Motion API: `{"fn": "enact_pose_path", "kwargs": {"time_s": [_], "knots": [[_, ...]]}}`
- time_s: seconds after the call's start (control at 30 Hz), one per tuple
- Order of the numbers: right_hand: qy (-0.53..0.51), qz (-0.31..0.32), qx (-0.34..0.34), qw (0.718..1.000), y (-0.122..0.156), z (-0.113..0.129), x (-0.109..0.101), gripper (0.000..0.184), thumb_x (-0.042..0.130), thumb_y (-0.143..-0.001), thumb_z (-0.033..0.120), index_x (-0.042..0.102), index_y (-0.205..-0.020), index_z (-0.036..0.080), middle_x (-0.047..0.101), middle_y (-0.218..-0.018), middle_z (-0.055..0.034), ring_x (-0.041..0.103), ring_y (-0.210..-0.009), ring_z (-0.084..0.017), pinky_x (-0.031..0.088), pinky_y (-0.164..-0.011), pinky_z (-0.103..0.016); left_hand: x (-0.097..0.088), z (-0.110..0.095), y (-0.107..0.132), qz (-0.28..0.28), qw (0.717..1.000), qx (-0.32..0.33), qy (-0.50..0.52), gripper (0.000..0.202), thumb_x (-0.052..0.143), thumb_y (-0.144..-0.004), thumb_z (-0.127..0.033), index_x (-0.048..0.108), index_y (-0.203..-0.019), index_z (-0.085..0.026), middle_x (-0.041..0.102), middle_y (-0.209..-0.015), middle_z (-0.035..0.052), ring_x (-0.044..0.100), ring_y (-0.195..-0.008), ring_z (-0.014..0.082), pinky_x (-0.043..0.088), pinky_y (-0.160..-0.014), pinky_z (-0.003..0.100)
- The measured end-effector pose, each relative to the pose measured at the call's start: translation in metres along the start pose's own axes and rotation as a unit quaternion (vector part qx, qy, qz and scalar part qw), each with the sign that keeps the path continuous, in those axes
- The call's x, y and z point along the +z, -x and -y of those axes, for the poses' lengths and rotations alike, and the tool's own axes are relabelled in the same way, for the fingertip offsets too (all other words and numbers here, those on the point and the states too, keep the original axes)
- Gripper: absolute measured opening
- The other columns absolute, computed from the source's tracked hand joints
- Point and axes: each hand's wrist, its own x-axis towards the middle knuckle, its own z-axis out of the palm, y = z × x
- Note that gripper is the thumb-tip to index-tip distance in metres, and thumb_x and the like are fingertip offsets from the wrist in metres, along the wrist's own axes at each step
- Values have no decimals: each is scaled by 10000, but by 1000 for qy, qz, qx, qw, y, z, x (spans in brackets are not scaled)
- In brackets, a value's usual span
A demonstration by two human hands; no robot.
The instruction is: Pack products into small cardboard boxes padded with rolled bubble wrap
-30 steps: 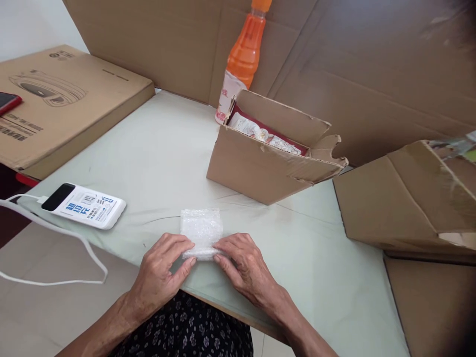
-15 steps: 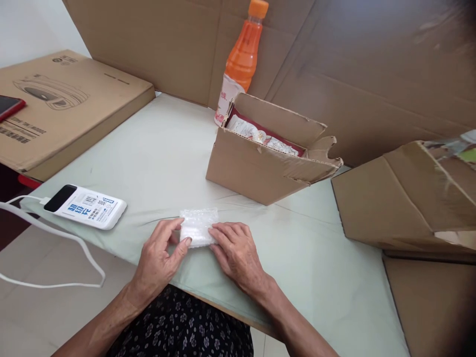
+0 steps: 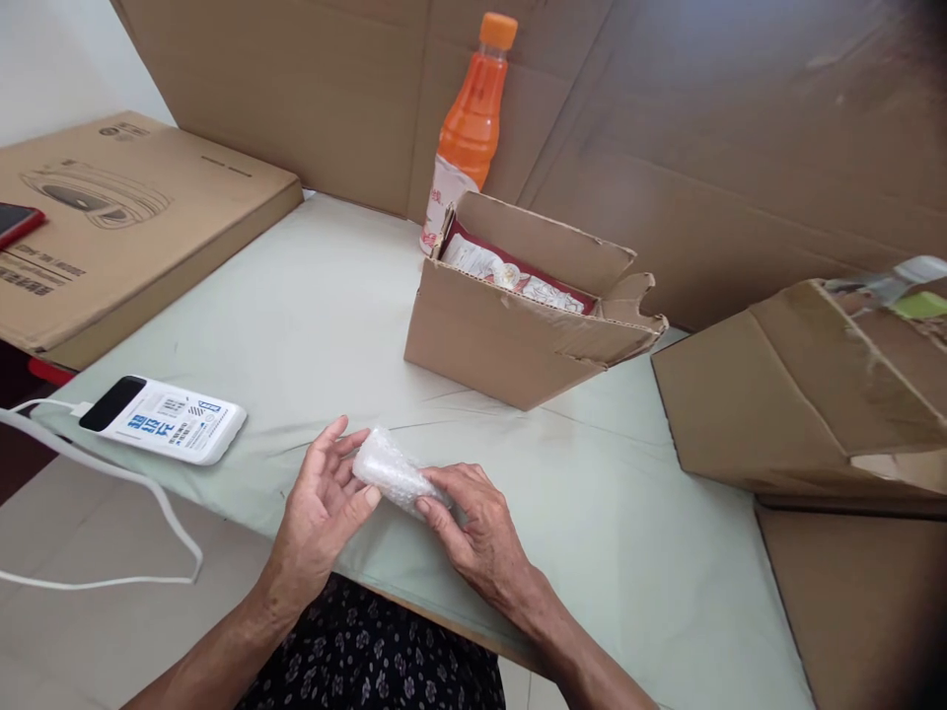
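Observation:
A small rolled piece of clear bubble wrap (image 3: 392,471) is raised at a slant just above the table near its front edge. Whether anything is wrapped inside cannot be made out. My right hand (image 3: 473,518) pinches its right end between thumb and fingers. At the other end, my left hand (image 3: 322,503) is cupped loosely, the thumb on the near side and the fingers spread behind and above it.
Beyond my hands stands an open cardboard box (image 3: 503,340) holding white printed packets (image 3: 510,276). An orange drink bottle (image 3: 470,128) is behind it. A white power bank (image 3: 163,419) with a cable lies left. More cardboard boxes (image 3: 769,394) stand right; a flat carton (image 3: 148,217) lies far left.
The bubble wrap lay flat on the table between both hands; now it is lifted, turned and looks like a narrow roll. My left hand has opened out, and my right thumb has come onto the wrap.

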Motion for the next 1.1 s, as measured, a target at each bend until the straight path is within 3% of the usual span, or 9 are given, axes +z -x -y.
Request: {"fn": "enact_pose_path", "kwargs": {"time_s": [0.17, 0.27, 0.4, 0.53, 0.77, 0.93, 1.1], "knots": [[-33, 33, 37, 998, 0, -2, 0, 137, 609, -952, 266, 706, -1041, 231, 760, -928, -32, 677, -838, -198, 522, -820, -370, 5, -4, -2, 29, 998, -49, 34, 867, 760, -813, -418, 309, -1519, -195, 645, -1274, 135, 638, -1208, 260, 528, -1017, 364], [-55, 47, 38, 997, 1, -4, 1, 127, 616, -936, 256, 698, -1031, 234, 747, -1095, -56, 682, -1014, -223, 522, -909, -394, 4, -2, -2, 15, 998, -49, 24, 840, 768, -802, -409, 360, -1507, -201, 657, -1165, 95, 668, -1058, 213, 554, -928, 324], [-77, 31, 55, 995, 6, -11, 2, 385, 632, -907, 282, 601, -1286, 222, 637, -1346, -120, 617, -1208, -252, 515, -1010, -427, 4, 0, -2, 25, 999, -44, 13, 760, 771, -804, -392, 447, -1469, -219, 633, -1092, 67, 655, -935, 176, 565, -815, 279], [-107, 46, 78, 990, 7, -14, -2, 588, 698, -864, 327, 513, -1414, 228, 628, -1366, -119, 596, -1230, -264, 501, -1031, -437, 6, -1, -4, 62, 996, -48, 31, 664, 784, -810, -361, 522, -1410, -252, 633, -1081, 48, 657, -905, 157, 564, -786, 250], [-140, 85, 96, 982, -1, -4, -9, 213, 650, -920, 311, 708, -1100, 215, 742, -936, -25, 655, -811, -172, 532, -748, -282, 6, 3, -15, 73, 997, -25, -19, 566, 781, -798, -398, 614, -1300, -197, 660, -1038, 64, 664, -885, 184, 577, -776, 287], [-124, 42, 103, 986, -2, -2, -19, 215, 649, -922, 305, 711, -1104, 207, 753, -955, -27, 669, -818, -170, 549, -778, -283, 4, 8, -23, 73, 996, -8, -52, 552, 704, -863, -459, 592, -1322, -173, 684, -1170, 117, 671, -1058, 245, 568, -893, 341], [-111, 26, 109, 987, 0, 1, -32, 189, 648, -922, 274, 718, -1089, 221, 756, -980, -23, 669, -847, -173, 547, -813, -282, 3, 10, -21, 118, 991, 5, -67, 482, 661, -912, -433, 596, -1312, -172, 710, -1140, 111, 671, -1058, 240, 556, -914, 338]]}}
